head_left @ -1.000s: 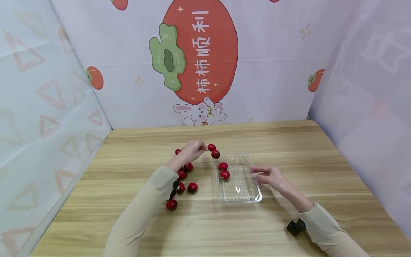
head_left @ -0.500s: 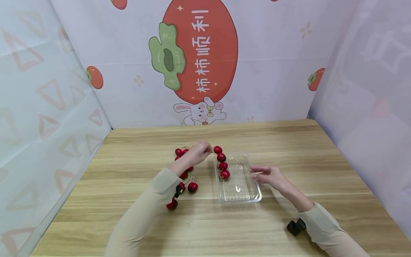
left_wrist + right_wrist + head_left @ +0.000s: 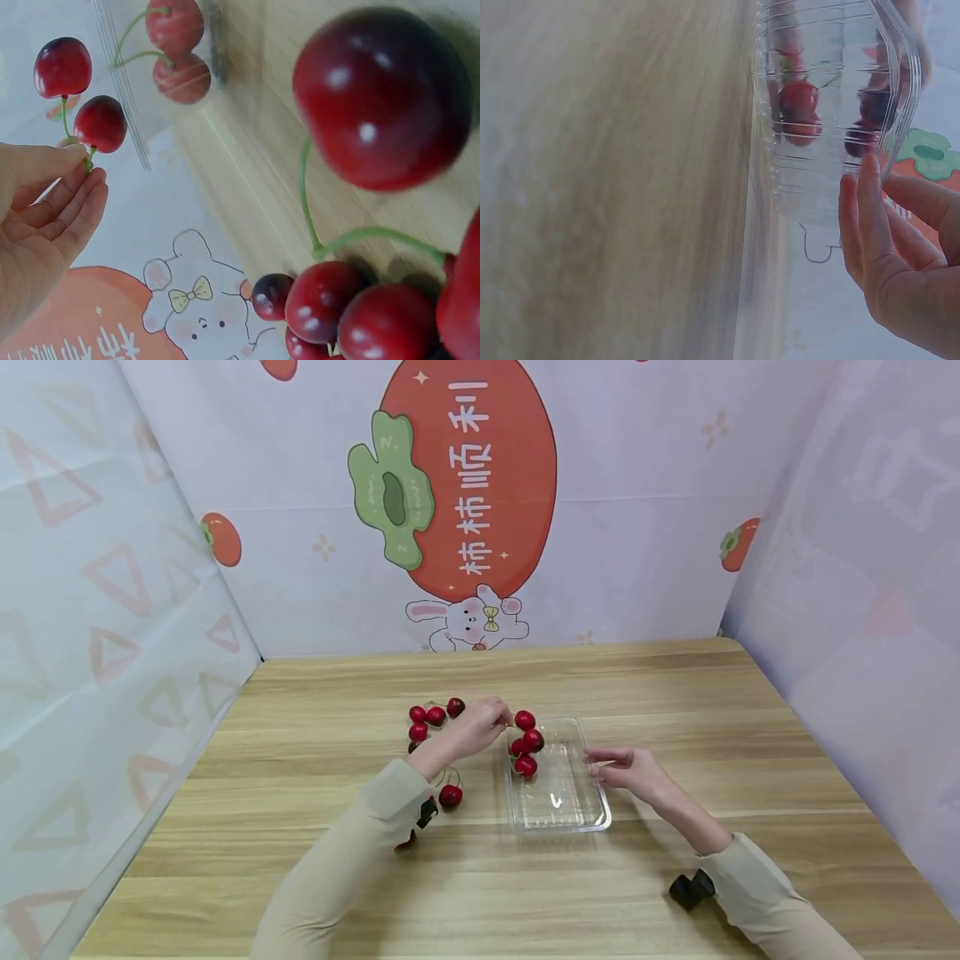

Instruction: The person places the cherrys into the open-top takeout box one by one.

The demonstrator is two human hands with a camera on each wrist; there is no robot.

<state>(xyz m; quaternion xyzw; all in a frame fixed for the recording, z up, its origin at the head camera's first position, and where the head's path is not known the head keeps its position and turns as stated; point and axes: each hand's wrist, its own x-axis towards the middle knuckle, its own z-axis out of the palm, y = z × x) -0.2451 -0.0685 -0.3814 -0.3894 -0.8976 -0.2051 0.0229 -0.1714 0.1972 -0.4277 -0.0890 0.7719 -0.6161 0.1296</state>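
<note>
My left hand pinches the green stems of a pair of cherries between thumb and fingertips. In the head view these cherries hang over the left rear of a clear plastic box, close above two other cherries inside it. My right hand holds the box's right rim; in the right wrist view its fingers lie on both sides of that rim. Through the box wall, red cherries show inside.
Several more cherries lie on the wooden table left of the box, some hidden under my left forearm. One cherry lies nearer the front. Printed cloth rises behind the table and at both sides.
My left hand has moved to the right and slightly nearer with the cherry pair, from the box's left rear corner to over the box. The right hand and box stay put.
</note>
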